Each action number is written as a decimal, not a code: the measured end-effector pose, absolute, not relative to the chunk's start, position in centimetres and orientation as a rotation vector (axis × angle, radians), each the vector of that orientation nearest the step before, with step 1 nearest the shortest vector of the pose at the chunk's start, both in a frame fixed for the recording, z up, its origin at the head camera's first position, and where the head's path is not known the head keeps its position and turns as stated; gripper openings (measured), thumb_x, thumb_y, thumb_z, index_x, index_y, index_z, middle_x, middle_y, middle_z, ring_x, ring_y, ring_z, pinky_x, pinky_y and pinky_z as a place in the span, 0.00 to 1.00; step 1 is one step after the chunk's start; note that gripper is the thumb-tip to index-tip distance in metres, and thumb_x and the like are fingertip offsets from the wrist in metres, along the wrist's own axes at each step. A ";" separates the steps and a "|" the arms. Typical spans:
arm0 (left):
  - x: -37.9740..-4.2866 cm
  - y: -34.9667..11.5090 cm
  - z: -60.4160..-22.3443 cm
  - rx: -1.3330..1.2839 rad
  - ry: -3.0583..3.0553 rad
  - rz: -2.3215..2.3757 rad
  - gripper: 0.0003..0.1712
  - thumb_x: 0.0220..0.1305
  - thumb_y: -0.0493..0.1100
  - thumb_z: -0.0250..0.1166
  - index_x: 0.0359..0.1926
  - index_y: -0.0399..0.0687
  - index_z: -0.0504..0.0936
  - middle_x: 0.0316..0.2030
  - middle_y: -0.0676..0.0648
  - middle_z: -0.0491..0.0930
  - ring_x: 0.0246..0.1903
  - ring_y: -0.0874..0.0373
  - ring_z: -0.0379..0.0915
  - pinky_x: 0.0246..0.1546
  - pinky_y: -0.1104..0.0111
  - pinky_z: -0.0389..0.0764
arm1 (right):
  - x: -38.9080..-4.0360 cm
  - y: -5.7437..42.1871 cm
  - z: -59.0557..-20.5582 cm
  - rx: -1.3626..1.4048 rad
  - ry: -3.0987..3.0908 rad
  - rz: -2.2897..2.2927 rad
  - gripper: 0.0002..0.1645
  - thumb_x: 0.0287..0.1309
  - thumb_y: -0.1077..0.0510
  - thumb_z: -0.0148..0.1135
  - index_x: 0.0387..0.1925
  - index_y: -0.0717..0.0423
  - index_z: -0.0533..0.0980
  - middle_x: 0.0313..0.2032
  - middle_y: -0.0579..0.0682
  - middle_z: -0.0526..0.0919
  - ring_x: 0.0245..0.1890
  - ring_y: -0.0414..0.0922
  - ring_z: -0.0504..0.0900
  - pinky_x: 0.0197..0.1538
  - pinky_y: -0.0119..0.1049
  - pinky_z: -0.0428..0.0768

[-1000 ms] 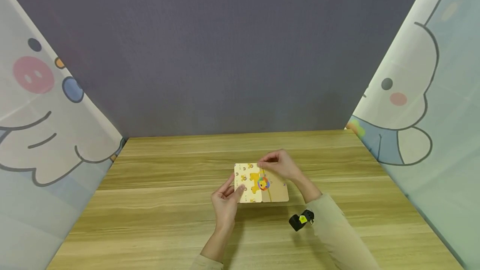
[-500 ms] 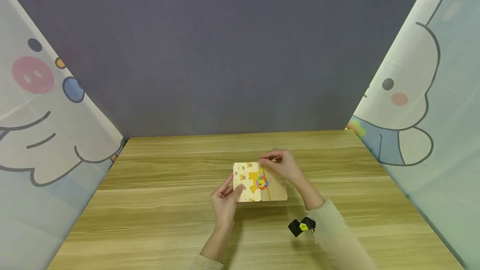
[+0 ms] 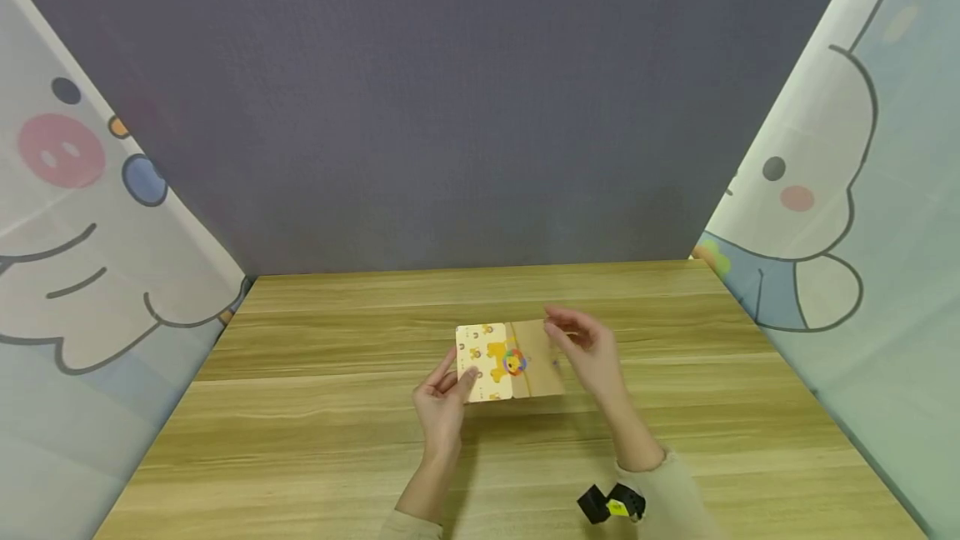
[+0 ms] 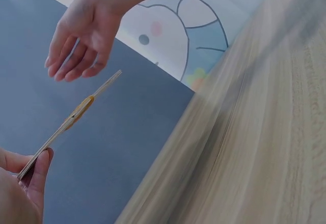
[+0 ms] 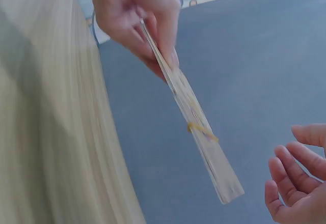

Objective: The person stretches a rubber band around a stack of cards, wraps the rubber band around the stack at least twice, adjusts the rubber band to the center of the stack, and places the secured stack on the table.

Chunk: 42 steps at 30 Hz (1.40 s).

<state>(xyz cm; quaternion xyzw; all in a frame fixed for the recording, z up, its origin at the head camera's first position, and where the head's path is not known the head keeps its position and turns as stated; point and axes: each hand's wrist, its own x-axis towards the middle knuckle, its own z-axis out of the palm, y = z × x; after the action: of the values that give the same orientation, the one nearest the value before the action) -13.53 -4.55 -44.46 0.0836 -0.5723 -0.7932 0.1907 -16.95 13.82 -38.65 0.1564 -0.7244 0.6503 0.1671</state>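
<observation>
1. The left hand [image 3: 441, 408] pinches the left side of the booklet [image 3: 498, 372] with its thumb over the front and its fingers behind, the same grip as half a second ago
2. The right hand [image 3: 594, 354] has come away from the booklet's top edge, which it was touching before; its fingers are now relaxed, loosely bent and holding nothing, and the left wrist view shows a gap between them and the booklet
3. The booklet is held up above the wooden table [image 3: 322, 415], slightly further left than earlier, with the lion picture [image 3: 514, 362] facing up towards the head camera
4. A thin yellow band [image 5: 202, 131] runs across the booklet, as the right wrist view shows
5. The black wrist device [image 3: 595, 505] by the right sleeve [image 3: 671, 494] sits lower in the head view than before
</observation>
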 end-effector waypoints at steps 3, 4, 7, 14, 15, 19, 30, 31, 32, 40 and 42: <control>-13.6 -4.8 -44.5 0.229 -1.621 -2.211 0.25 0.48 0.27 0.65 0.50 0.35 0.74 0.21 0.41 0.79 0.09 0.69 0.52 0.07 0.83 0.51 | -15.7 13.7 -39.0 0.380 -2.041 1.938 0.13 0.53 0.66 0.59 0.41 0.71 0.74 0.37 0.63 0.78 0.35 0.40 0.78 0.38 0.29 0.77; -13.6 -4.8 -44.4 0.230 -1.624 -2.208 0.25 0.48 0.27 0.65 0.50 0.35 0.74 0.20 0.42 0.79 0.08 0.69 0.51 0.07 0.83 0.51 | -15.3 13.6 -39.1 0.367 -2.033 1.970 0.14 0.53 0.66 0.59 0.41 0.71 0.74 0.37 0.63 0.78 0.35 0.41 0.78 0.39 0.30 0.78; -13.7 -5.0 -44.3 0.239 -1.625 -2.209 0.25 0.48 0.28 0.65 0.51 0.36 0.74 0.20 0.43 0.79 0.08 0.70 0.51 0.07 0.83 0.51 | -15.2 13.8 -41.3 0.402 -1.972 2.059 0.14 0.56 0.64 0.57 0.43 0.70 0.73 0.37 0.61 0.78 0.35 0.44 0.78 0.39 0.32 0.78; -13.8 -5.2 -44.1 0.247 -1.623 -2.205 0.25 0.48 0.28 0.65 0.51 0.36 0.74 0.15 0.50 0.75 0.08 0.69 0.50 0.07 0.82 0.51 | -13.4 13.5 -42.9 0.464 -1.958 2.165 0.17 0.58 0.58 0.56 0.41 0.71 0.72 0.33 0.59 0.79 0.32 0.46 0.79 0.34 0.33 0.78; -13.8 -5.2 -44.1 0.242 -1.621 -2.205 0.24 0.48 0.28 0.65 0.51 0.36 0.74 0.15 0.50 0.75 0.08 0.69 0.50 0.07 0.82 0.51 | -13.2 13.5 -43.1 0.460 -1.962 2.187 0.17 0.58 0.58 0.56 0.41 0.70 0.73 0.33 0.58 0.80 0.32 0.45 0.79 0.34 0.33 0.78; -13.8 -5.3 -43.9 0.230 -1.611 -2.205 0.24 0.48 0.28 0.64 0.50 0.35 0.74 0.15 0.50 0.75 0.08 0.70 0.51 0.08 0.83 0.53 | -12.5 13.5 -43.6 0.409 -2.002 2.269 0.16 0.57 0.58 0.56 0.40 0.70 0.73 0.32 0.52 0.81 0.32 0.46 0.79 0.33 0.34 0.78; -13.9 -5.4 -43.6 0.233 -1.592 -2.205 0.24 0.48 0.27 0.65 0.49 0.34 0.75 0.20 0.45 0.80 0.12 0.68 0.66 0.08 0.83 0.57 | -11.3 13.8 -43.3 0.194 -2.244 2.498 0.12 0.57 0.59 0.56 0.38 0.65 0.74 0.31 0.50 0.79 0.31 0.43 0.78 0.39 0.38 0.77; -13.9 -5.4 -43.6 0.235 -1.593 -2.205 0.24 0.48 0.27 0.65 0.49 0.34 0.75 0.20 0.44 0.80 0.12 0.68 0.66 0.08 0.83 0.57 | -11.3 13.8 -43.4 0.198 -2.255 2.518 0.11 0.57 0.58 0.56 0.37 0.62 0.75 0.31 0.51 0.79 0.32 0.43 0.77 0.40 0.39 0.77; -13.9 -5.4 -43.6 0.236 -1.593 -2.204 0.24 0.48 0.27 0.65 0.49 0.34 0.75 0.20 0.45 0.80 0.11 0.68 0.64 0.08 0.83 0.56 | -11.4 13.8 -43.5 0.199 -2.261 2.541 0.09 0.57 0.58 0.56 0.37 0.60 0.75 0.31 0.51 0.79 0.32 0.44 0.77 0.40 0.39 0.77; -13.7 -5.4 -43.7 0.232 -1.603 -2.198 0.24 0.48 0.27 0.64 0.50 0.35 0.74 0.13 0.52 0.74 0.07 0.70 0.50 0.07 0.83 0.52 | -12.1 13.5 -43.9 0.143 -2.245 2.659 0.12 0.57 0.54 0.57 0.35 0.59 0.76 0.31 0.50 0.78 0.31 0.41 0.76 0.37 0.34 0.76; -13.7 -5.4 -43.7 0.223 -1.606 -2.200 0.24 0.48 0.27 0.64 0.50 0.34 0.74 0.12 0.53 0.72 0.07 0.70 0.50 0.07 0.83 0.52 | -12.3 13.3 -43.9 0.093 -2.216 2.690 0.11 0.56 0.54 0.58 0.33 0.59 0.76 0.30 0.50 0.79 0.29 0.40 0.76 0.34 0.31 0.76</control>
<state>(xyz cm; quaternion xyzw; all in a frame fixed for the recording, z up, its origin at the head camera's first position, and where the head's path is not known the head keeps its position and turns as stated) -13.67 -5.44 -43.73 0.0797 -0.5754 -0.7883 0.2030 -12.29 13.30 -43.89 0.0262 -0.6262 0.7601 -0.1715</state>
